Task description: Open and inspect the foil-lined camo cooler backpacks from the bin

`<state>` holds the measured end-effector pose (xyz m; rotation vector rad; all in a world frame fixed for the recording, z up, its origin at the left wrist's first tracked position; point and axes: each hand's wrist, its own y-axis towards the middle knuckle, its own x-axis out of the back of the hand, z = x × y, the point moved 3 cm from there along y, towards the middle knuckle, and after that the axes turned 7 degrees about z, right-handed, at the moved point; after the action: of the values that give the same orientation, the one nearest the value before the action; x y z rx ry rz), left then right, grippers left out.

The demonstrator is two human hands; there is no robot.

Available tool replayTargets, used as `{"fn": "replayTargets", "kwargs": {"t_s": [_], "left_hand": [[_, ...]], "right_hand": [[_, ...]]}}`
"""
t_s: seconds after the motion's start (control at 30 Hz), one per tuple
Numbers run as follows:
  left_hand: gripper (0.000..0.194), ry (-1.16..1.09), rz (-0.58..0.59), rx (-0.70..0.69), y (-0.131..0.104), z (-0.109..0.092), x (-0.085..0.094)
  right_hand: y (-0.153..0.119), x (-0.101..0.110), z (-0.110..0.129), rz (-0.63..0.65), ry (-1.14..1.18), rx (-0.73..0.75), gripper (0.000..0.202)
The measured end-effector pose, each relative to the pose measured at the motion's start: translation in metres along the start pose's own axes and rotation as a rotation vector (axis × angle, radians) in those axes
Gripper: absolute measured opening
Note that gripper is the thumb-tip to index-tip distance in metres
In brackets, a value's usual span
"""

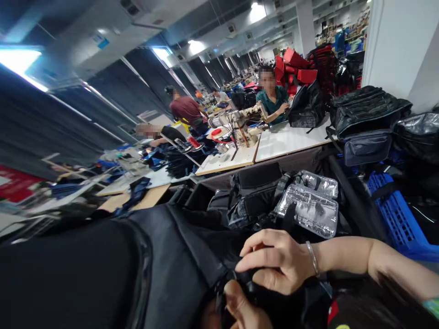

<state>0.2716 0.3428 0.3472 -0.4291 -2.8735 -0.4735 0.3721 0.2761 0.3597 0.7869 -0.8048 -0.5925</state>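
the right hand [274, 260] wears a slim silver bangle [312, 259], with a green sleeve edge [432, 307] farther up.

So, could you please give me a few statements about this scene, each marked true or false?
1. The right hand has a bracelet at its wrist. True.
2. The blue crate is at the picture's left edge. False: it is toward the right.
3. The silvery piece is nearer the camera than the sewing machine. True.
4. Both hands are well away from the large black bag. False: they are at its edge.
5. The pile behind the person in green is yellow. False: it is red.
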Motion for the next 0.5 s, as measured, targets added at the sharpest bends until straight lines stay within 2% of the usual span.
{"fn": "replayTargets", "kwargs": {"t_s": [0.07, 0.13, 0.2, 0.3, 0.4, 0.5], "left_hand": [[0.028, 0.092, -0.162, -0.015, 0.000, -0.007, 0.001], [0.034, 0.155, -0.204, -0.028, 0.005, -0.008, -0.004], [0.040, 0.193, -0.137, -0.028, 0.015, 0.001, -0.016], [0.045, 0.185, 0.068, -0.002, 0.030, 0.025, -0.044], [0.043, -0.079, 0.215, 0.116, 0.040, 0.057, -0.074], [0.041, -0.243, 0.276, 0.264, 0.044, 0.086, -0.097]], "right_hand": [[-0.002, 0.001, -0.005, -0.010, -0.042, 0.007, 0.026], [-0.004, 0.005, -0.011, -0.021, -0.081, -0.013, 0.024], [-0.007, 0.009, -0.021, -0.018, -0.105, -0.053, 0.025], [-0.014, 0.012, -0.044, 0.037, -0.091, -0.149, 0.024], [-0.026, 0.010, -0.073, 0.138, -0.109, -0.288, 0.022], [-0.040, 0.005, -0.097, 0.258, -0.230, -0.374, 0.025]]}}
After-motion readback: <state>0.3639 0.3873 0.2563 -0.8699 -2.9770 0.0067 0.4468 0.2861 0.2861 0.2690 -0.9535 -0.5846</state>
